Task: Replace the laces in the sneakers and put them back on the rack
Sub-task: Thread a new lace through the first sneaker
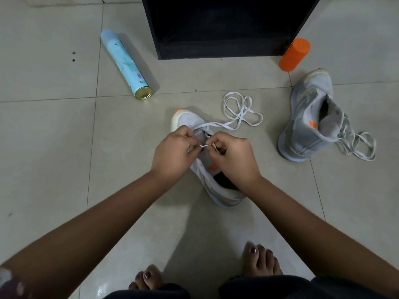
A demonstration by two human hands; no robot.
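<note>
Sneaker (218, 188) sat on floor tiles (54, 137). Left hand (172, 152) and right hand (233, 158) both pinched the white lace (241, 111) end over it, the rest trailing past the toe. Second sneaker (306, 117) lay right, its lace loose. Farther: spray can (126, 63), orange cylinder (294, 55), black rack (226, 29), inside too dark to read.

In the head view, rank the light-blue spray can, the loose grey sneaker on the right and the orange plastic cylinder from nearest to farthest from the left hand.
1. Light-blue spray can, on the floor ahead-left of the left hand, which pinches the white lace.
2. Grey sneaker, off to the right.
3. Orange plastic cylinder, far right beside the black rack.
</note>
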